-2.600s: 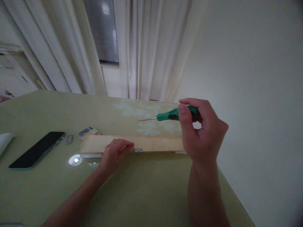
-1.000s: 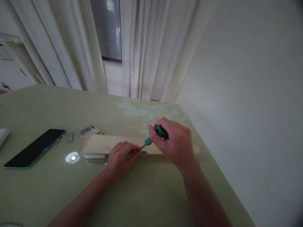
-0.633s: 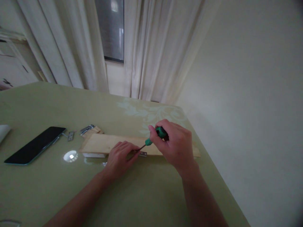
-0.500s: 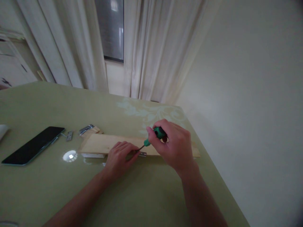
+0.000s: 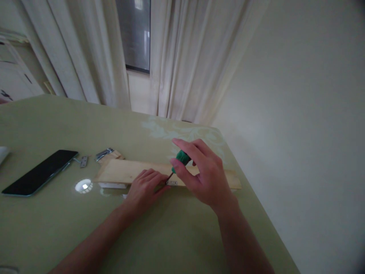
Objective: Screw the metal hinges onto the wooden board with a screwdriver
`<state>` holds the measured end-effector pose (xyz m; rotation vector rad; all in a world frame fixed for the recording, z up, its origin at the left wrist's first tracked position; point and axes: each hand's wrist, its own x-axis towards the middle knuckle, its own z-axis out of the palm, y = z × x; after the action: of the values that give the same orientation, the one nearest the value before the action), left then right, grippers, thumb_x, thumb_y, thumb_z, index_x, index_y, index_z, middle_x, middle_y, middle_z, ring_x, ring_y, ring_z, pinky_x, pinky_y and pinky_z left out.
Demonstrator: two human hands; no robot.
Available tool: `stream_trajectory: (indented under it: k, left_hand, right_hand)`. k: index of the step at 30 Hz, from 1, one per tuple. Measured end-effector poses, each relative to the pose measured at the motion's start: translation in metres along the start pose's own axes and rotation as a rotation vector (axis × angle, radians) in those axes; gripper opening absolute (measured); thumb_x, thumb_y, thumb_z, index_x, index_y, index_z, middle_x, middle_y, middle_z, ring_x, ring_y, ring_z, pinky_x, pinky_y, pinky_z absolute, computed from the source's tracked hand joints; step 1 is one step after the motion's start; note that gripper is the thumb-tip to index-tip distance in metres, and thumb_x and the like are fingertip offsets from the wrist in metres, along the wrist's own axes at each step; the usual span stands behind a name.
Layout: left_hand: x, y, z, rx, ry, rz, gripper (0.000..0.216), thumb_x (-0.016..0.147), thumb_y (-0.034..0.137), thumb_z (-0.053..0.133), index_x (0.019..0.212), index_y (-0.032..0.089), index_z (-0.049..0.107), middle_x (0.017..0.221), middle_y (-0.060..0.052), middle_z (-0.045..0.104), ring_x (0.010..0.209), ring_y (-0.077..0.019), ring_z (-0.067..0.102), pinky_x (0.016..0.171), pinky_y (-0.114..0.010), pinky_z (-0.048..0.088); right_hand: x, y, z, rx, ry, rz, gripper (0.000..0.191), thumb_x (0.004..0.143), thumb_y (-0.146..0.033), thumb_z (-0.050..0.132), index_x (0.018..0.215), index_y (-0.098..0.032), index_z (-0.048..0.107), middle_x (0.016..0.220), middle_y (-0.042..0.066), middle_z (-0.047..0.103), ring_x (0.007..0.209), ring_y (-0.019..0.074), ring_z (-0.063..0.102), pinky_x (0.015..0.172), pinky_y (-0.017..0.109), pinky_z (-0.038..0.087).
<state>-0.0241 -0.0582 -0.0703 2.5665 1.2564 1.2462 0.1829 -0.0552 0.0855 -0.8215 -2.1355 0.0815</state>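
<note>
From the head camera I have the green screwdriver (image 5: 183, 157) over the near edge of the wooden board (image 5: 119, 170), just right of my left hand (image 5: 145, 187). Its long axis slants: the handle sits up and to the right, the shaft runs down and to the left, and the tip reaches the left end of a small metal hinge (image 5: 172, 183); whether it sits in a screw is too small for me to tell. My right hand (image 5: 203, 175) grips the handle, thumb against it and index finger stretched out above. My left fingertips come together beside the tip, and I cannot tell whether they pinch anything. The hinge lies lengthwise along the board's near edge, and the board stretches left to right across the green tabletop (image 5: 171, 232), a white block (image 5: 112, 185) under its left end. Farther left, a phone (image 5: 42, 171) lies aslant near a second hinge (image 5: 83, 161)
</note>
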Motion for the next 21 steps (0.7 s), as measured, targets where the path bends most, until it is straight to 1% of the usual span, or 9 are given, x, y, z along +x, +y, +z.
stream_trajectory:
  k: [2,4,7,9,11,16,18,20,21]
  left_hand:
    - [0.0,0.0,0.002,0.008,0.007,0.008,0.016,0.105,0.037,0.067,0.11,0.022,0.071,0.091,-0.002,0.076,0.086,-0.0206,0.068,0.08,-0.036,0.051]
    - [-0.001,0.0,0.002,0.009,0.007,0.005,0.016,0.105,0.036,0.068,0.11,0.022,0.071,0.091,-0.002,0.076,0.086,-0.0207,0.068,0.08,-0.035,0.05]
    - [-0.002,-0.002,0.002,-0.003,-0.012,-0.007,0.014,0.103,0.035,0.07,0.107,0.021,0.07,0.09,-0.002,0.076,0.085,-0.0211,0.067,0.08,-0.036,0.049]
    - [-0.002,-0.003,0.001,-0.02,-0.032,-0.009,0.013,0.102,0.034,0.072,0.106,0.022,0.07,0.092,-0.002,0.076,0.087,-0.0213,0.067,0.081,-0.036,0.049]
    - [-0.002,-0.004,0.0,-0.037,-0.049,0.002,0.01,0.102,0.031,0.071,0.107,0.022,0.07,0.092,-0.001,0.077,0.087,-0.0211,0.067,0.081,-0.035,0.049]
    - [-0.001,-0.005,-0.001,-0.034,-0.031,0.027,0.015,0.101,0.032,0.073,0.11,0.02,0.069,0.094,-0.002,0.077,0.087,-0.0212,0.067,0.081,-0.035,0.05]
    - [-0.001,-0.004,-0.001,-0.027,-0.021,0.027,0.014,0.102,0.032,0.072,0.11,0.02,0.069,0.094,-0.003,0.078,0.088,-0.0215,0.068,0.081,-0.035,0.05]
    - [-0.001,-0.003,-0.002,-0.03,-0.019,0.031,0.011,0.104,0.03,0.068,0.11,0.021,0.07,0.093,-0.003,0.078,0.086,-0.0213,0.068,0.078,-0.035,0.05]
    - [-0.001,-0.003,-0.002,-0.032,-0.019,0.031,0.011,0.105,0.03,0.066,0.11,0.021,0.07,0.092,-0.003,0.078,0.086,-0.0212,0.068,0.077,-0.035,0.05]
  right_hand:
    - [-0.001,0.001,0.003,-0.032,0.026,0.019,0.041,0.105,-0.037,0.068,0.141,-0.018,0.069,0.1,0.005,0.067,0.088,0.0174,0.063,0.083,0.033,0.057]
    - [-0.001,0.003,0.005,-0.035,0.025,0.019,0.044,0.107,-0.039,0.066,0.146,-0.02,0.065,0.1,0.005,0.067,0.089,0.0175,0.063,0.084,0.033,0.057]
    - [0.0,0.004,0.007,0.001,-0.006,-0.017,0.047,0.11,-0.028,0.054,0.157,-0.021,0.053,0.112,0.008,0.07,0.1,0.0188,0.065,0.091,0.035,0.058]
    - [0.001,0.004,0.008,0.02,-0.01,-0.038,0.05,0.109,-0.02,0.048,0.159,-0.02,0.048,0.12,0.009,0.071,0.108,0.0201,0.065,0.099,0.038,0.057]
    - [0.001,0.004,0.008,0.046,0.002,-0.039,0.052,0.106,-0.017,0.047,0.158,-0.02,0.05,0.124,0.01,0.07,0.111,0.0203,0.065,0.101,0.039,0.057]
    - [-0.001,0.004,0.012,0.04,0.082,-0.021,0.044,0.106,-0.03,0.064,0.149,-0.026,0.063,0.115,0.008,0.067,0.101,0.018,0.067,0.091,0.034,0.061]
    - [-0.001,0.003,0.013,0.062,0.075,-0.047,0.048,0.106,-0.026,0.063,0.154,-0.025,0.057,0.115,0.007,0.07,0.102,0.0174,0.068,0.093,0.034,0.061]
    - [0.0,0.002,0.014,0.106,0.049,-0.067,0.053,0.106,-0.019,0.057,0.157,-0.025,0.051,0.122,0.007,0.073,0.11,0.0179,0.069,0.101,0.036,0.059]
    - [0.0,0.002,0.014,0.111,0.044,-0.071,0.053,0.104,-0.017,0.056,0.157,-0.025,0.051,0.126,0.007,0.072,0.114,0.0189,0.069,0.104,0.037,0.059]
